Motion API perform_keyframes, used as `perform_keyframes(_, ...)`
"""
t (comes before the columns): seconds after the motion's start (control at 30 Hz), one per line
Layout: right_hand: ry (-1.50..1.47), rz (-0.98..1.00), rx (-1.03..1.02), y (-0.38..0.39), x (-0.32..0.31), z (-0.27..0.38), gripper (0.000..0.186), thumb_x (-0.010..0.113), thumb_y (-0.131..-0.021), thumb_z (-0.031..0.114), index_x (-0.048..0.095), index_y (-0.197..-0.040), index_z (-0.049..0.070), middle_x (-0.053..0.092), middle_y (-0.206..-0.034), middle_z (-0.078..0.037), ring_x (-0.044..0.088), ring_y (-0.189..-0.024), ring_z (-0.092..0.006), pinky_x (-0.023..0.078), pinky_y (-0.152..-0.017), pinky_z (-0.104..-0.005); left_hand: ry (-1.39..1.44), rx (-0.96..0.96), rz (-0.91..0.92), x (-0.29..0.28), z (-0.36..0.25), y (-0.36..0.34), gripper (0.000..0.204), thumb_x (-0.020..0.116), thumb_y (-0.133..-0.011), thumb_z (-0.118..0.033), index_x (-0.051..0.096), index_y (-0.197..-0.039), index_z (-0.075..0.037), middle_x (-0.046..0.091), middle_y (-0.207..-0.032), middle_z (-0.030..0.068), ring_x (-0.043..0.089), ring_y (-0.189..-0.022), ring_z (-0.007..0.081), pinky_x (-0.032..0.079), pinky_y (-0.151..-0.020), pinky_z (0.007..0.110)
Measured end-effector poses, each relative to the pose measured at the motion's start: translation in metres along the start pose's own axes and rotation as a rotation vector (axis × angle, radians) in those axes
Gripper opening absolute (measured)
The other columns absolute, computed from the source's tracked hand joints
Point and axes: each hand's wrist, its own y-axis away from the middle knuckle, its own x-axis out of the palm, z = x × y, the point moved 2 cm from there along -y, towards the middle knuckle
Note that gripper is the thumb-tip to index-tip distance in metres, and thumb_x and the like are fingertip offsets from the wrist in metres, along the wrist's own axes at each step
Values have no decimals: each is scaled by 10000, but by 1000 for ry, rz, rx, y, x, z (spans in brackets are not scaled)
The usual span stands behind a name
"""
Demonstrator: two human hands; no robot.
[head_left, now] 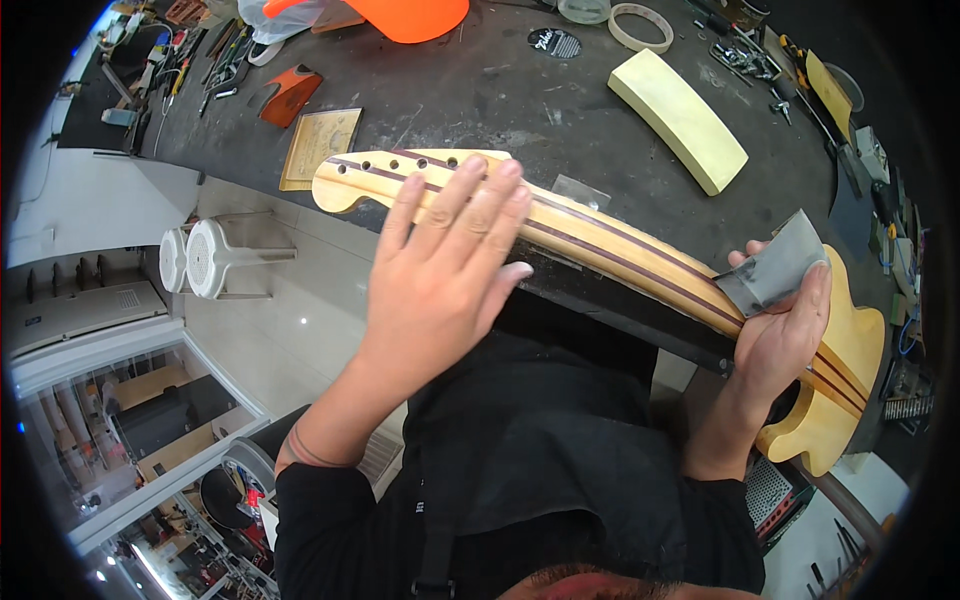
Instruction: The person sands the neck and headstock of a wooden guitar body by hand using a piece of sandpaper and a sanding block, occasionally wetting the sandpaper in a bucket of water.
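A pale wooden guitar neck [620, 255] with dark stripes lies back-up along the front edge of the dark bench, its body [845, 330] on the right, its holed headstock [335, 180] on the left. My left hand [440, 270] rests on the neck by the headstock, fingers stretched out and slightly apart, thumb out to the right. My right hand [785, 330] grips a bent grey sheet, apparently sandpaper [775, 260], with its fingertips showing behind it, over the neck near the body. Part of the neck is hidden under both hands.
A cream curved block [677, 120], a small wooden plate [310, 150], an orange-brown piece [287, 95], a bright orange object [400, 12], a tape roll [638, 28] and hand tools [745, 65] lie on the bench [500, 90]. Two white stools [215, 258] stand on the floor at left.
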Motion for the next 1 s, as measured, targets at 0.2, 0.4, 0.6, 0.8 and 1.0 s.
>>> perform_keyframes(0.2,41,2,25,-1,11,2,435,474,-1304,315,632,-1444,-65,798,-1164,-256,820,-1071,-351,702,-981,-529,128,-117,-41,14,-29,-3,880,935,-940,-355,629,-1660,48,580,-1781,245,515,-1691,437,364,-1402,626)
perform_keyframes(0.4,110,-72,25,-7,18,-1,380,517,-1298,311,658,-1345,-39,816,-1109,-228,842,-955,-328,715,-894,-488,394,156,-56,45,-89,-34,846,913,-942,-355,639,-1621,68,624,-1702,271,541,-1654,459,393,-1396,608)
perform_keyframes(0.6,197,-99,-68,-7,14,-5,342,576,-1285,310,693,-1317,-10,831,-1097,-198,825,-914,-269,688,-827,-425,823,350,-193,47,-99,-39,559,898,-942,-245,729,-1402,25,709,-1526,220,634,-1551,399,468,-1354,574)
perform_keyframes(0.8,149,-52,-134,-9,18,-5,242,615,-1267,220,668,-1369,7,829,-1116,-168,817,-939,-241,681,-855,-405,969,392,-28,-2,-59,-28,339,869,-930,-162,774,-1218,-11,780,-1269,121,801,-1134,335,679,-1006,451)
perform_keyframes(1.0,52,-18,-163,-15,43,-7,272,750,-1165,46,648,-1416,29,798,-1335,-125,794,-1146,-204,631,-1010,-361,474,802,415,-82,-68,-44,346,853,-904,-177,809,-1201,-6,829,-1131,132,827,-967,292,671,-798,418)
